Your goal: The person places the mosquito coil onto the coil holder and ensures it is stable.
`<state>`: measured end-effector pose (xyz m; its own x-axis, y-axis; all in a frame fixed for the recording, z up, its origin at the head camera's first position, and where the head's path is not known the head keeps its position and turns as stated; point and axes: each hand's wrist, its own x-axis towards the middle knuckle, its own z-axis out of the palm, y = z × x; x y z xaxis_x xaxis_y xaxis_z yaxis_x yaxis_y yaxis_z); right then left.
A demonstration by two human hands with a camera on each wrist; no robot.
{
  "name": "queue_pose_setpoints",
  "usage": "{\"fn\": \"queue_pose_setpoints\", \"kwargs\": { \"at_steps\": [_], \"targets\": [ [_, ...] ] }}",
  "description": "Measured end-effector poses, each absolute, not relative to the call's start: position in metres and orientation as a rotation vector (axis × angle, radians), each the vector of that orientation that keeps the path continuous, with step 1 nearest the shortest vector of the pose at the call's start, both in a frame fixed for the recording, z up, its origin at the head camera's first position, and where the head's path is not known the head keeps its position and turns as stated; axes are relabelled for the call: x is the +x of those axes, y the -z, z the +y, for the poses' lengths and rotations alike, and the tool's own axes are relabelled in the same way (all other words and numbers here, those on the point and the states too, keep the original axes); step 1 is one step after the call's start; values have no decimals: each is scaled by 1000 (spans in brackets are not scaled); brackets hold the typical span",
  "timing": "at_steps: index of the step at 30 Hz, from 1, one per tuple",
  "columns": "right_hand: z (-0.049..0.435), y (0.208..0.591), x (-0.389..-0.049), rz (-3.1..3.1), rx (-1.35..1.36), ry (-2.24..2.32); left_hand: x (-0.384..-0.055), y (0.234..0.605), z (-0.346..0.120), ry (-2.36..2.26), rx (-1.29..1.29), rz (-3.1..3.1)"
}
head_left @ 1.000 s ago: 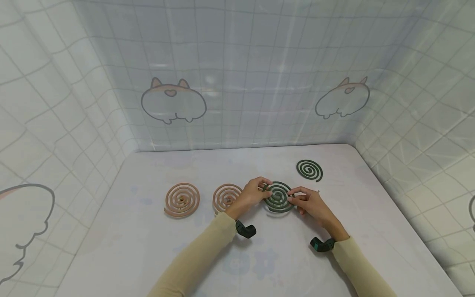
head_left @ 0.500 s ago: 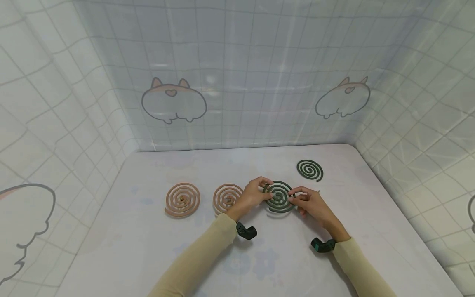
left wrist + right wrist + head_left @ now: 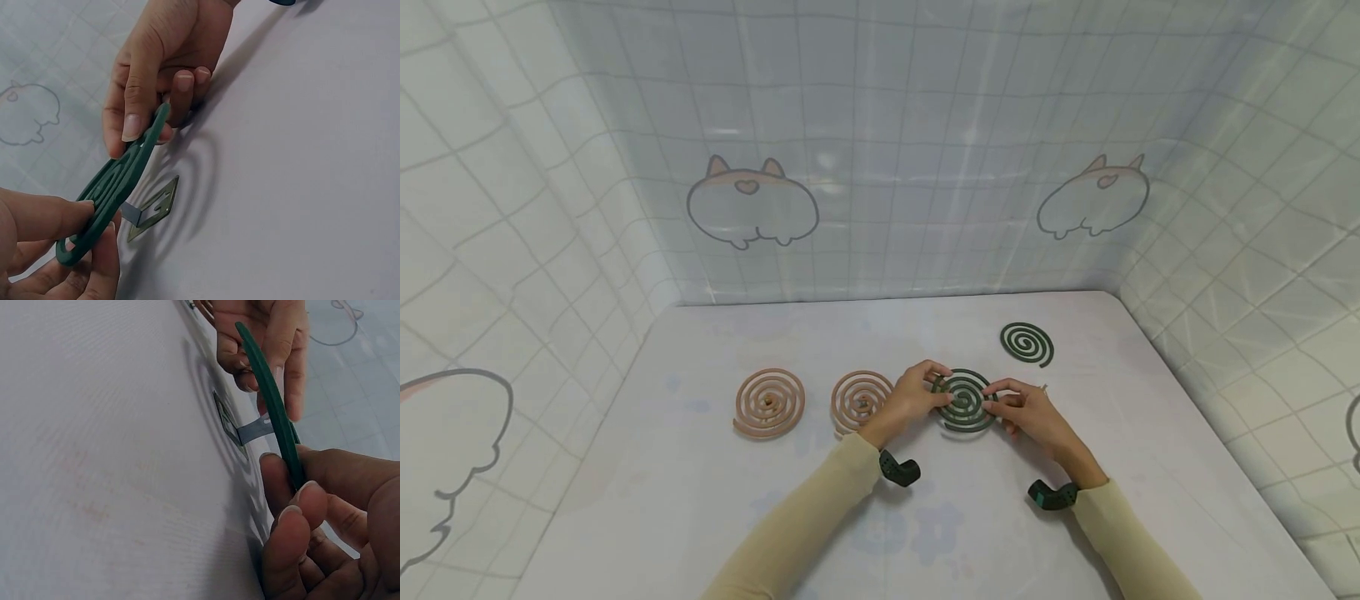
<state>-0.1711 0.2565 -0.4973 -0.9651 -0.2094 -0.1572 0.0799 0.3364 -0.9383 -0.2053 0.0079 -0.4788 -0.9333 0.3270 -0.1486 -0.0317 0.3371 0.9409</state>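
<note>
Left hand (image 3: 912,398): pinches dark-green spiral coil (image 3: 962,399)
Right hand (image 3: 1028,412): pinches opposite rim
Coil step: likely seating on square-based metal stand (image 3: 131,214)
Next move: should confirm balance

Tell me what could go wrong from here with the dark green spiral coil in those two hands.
The dark green spiral coil looks thin, so uneven pressure from the left hand and right hand might crack it.

It is held above the flat metal stand; if the upright grey metal tab isn't well seated, it could slip off.

The left hand is close to a reddish-brown spiral coil, which it might nudge.
</note>
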Motion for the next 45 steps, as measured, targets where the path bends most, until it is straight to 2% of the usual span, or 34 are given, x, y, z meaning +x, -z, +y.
{"fn": "queue_pose_setpoints", "kwargs": {
  "at_steps": [22,45],
  "targets": [
    [247,488,-170,2395,-76,1713,-202,477,11,-1733,217,2236],
    [245,494,-173,2371,-79,1780,-201,478,10,-1812,217,2164]
  ]
}}
